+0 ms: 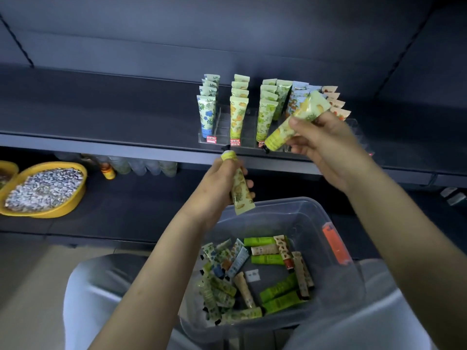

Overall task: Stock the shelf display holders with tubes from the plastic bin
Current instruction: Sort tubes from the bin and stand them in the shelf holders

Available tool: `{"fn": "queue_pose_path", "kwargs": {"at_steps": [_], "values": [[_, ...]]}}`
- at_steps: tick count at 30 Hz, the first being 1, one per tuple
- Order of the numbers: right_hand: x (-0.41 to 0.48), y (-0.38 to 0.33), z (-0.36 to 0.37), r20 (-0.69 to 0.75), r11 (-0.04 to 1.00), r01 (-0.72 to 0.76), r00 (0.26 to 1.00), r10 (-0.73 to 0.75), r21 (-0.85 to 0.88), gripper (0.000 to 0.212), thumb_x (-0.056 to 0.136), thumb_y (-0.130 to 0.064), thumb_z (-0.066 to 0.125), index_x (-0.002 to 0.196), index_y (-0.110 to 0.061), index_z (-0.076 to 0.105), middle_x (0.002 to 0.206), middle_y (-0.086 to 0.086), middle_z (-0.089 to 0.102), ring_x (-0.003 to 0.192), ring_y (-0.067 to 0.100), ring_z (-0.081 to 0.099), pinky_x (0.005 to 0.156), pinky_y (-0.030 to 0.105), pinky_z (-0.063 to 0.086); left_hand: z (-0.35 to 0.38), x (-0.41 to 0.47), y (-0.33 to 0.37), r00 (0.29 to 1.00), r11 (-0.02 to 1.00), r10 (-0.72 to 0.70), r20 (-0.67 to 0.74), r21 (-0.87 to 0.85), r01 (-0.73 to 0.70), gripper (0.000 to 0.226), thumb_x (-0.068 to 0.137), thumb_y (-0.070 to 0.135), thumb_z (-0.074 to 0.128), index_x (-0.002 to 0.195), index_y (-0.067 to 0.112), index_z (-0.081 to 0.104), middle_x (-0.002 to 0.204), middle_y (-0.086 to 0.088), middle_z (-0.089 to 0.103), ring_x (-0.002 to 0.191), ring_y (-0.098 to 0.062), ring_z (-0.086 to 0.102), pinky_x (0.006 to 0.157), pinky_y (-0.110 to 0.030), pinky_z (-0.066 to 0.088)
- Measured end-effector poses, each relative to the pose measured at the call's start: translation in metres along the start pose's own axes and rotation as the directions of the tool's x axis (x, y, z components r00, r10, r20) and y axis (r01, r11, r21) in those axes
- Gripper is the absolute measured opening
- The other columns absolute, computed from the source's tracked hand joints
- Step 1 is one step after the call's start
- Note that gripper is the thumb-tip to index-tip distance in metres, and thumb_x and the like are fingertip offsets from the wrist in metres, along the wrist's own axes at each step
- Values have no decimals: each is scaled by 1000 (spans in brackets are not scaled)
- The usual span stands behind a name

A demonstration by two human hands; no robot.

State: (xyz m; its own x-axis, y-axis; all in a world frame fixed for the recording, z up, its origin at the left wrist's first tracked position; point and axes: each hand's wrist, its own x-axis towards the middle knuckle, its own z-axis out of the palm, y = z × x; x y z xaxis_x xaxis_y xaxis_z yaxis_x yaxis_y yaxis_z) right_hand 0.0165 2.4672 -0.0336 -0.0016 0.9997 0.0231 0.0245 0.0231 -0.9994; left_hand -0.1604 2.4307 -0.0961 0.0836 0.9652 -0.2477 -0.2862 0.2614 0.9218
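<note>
- Holding a pale yellow soft tube with fruit pictures [298,121], the right hand [326,147] has its fingers and thumb curled round the tube's middle. The tube is tilted, cap down, just over the clear plastic display holder [222,142] on the dark grey shelf [101,109].
- The left hand [222,180] grips a second yellow fruit tube [241,190], cap up, above the see-through plastic bin [290,205]. Many loose tubes [265,274] lie in a heap inside the bin.
- The tilted tube could bump the standing green leaf tubes [265,117] just beside it. They may fall over one after another.
- It could also go into the wrong row. The matching row of yellow fruit tubes [237,114] stands further left.
- The tube is soft, so a hard squeeze might make it slip out.
- The bin seems to sit on the person's lap. A big reach could tip it and spill the tubes.
</note>
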Motion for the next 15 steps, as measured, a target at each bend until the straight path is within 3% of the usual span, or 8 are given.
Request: {"fn": "queue_pose_path", "kwargs": {"at_steps": [4, 8, 11, 15], "values": [[28, -29, 11, -10, 988, 76, 997, -78, -137, 37, 91, -24, 62, 106, 8, 54, 113, 25, 63, 85, 27, 70, 72, 25, 57, -10, 12, 6, 996, 995, 79, 42, 58, -81, 16, 98, 20, 46, 111, 21, 56, 93, 1, 57, 81, -12, 63, 91, -40, 54], [57, -59, 23, 38, 954, 168, 986, -164, -247, 12, 91, -17, 62, 99, -13, 55, 100, 16, 65, 72, 22, 71, 69, 26, 59, -21, 25, 19, 982, 981, 171, 78, 78, -177, 26, 93, 16, 58, 119, 17, 58, 97, -4, 60, 86, -15, 63, 89, -36, 52], [84, -72, 28, 37, 882, 208, 977, -212, -422, 15, 88, -16, 65, 98, -14, 54, 86, 9, 67, 66, 16, 68, 69, 29, 60, -26, 33, 29, 983, 979, 181, 34, 86, -184, 22, 88, 18, 64, 109, 21, 61, 97, -6, 65, 84, -16, 64, 83, -43, 52], [120, -72, 35, 46, 753, 195, 976, -214, -629, 18, 79, -20, 70, 94, -16, 61, 88, 11, 68, 71, 15, 64, 71, 34, 56, -30, 40, 36, 986, 981, 167, 30, 90, -169, 18, 87, 21, 65, 105, 23, 64, 106, -2, 70, 86, -13, 65, 83, -49, 53]]}}
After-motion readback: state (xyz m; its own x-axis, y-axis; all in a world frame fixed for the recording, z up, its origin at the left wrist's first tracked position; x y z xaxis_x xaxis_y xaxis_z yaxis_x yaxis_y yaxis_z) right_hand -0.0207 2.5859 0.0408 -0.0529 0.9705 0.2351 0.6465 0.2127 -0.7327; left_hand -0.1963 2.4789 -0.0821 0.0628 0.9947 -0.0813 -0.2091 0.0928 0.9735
